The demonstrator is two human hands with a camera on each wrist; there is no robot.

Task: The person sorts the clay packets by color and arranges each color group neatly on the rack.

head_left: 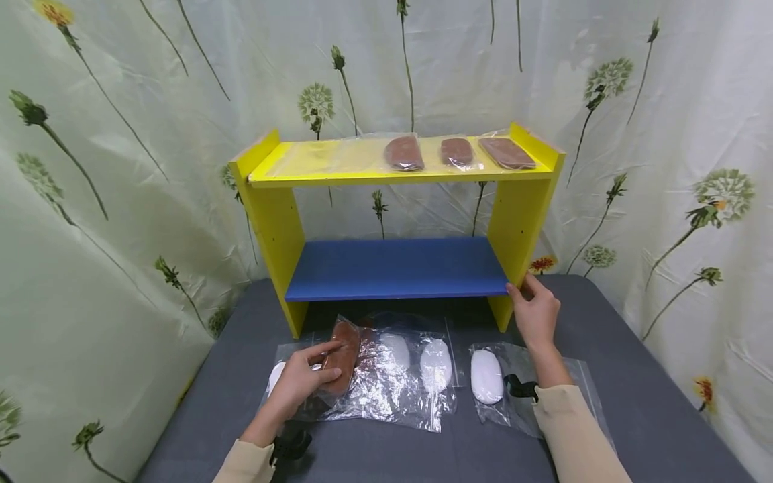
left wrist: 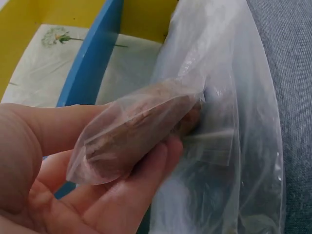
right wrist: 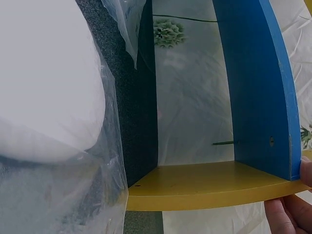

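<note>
A brown oblong block in a clear plastic bag (head_left: 345, 355) is held between the thumb and fingers of my left hand (head_left: 297, 377), tilted above other bags on the table. Seen from the left wrist, the bagged brown block (left wrist: 141, 129) lies across the fingers, and loose plastic trails off to the right. My right hand (head_left: 536, 310) grips the lower part of the shelf unit's yellow right side panel (head_left: 521, 228), beside the end of the blue shelf (head_left: 395, 268). In the right wrist view, fingers (right wrist: 279, 217) touch that panel's outer face.
Three brown bagged pieces (head_left: 457, 151) lie on the yellow top shelf (head_left: 338, 157). Clear bags with white oval pieces (head_left: 436, 364) spread over the dark table (head_left: 362, 456). Another bagged white piece (head_left: 486, 376) lies by my right forearm. A flowered curtain (head_left: 121, 221) hangs behind.
</note>
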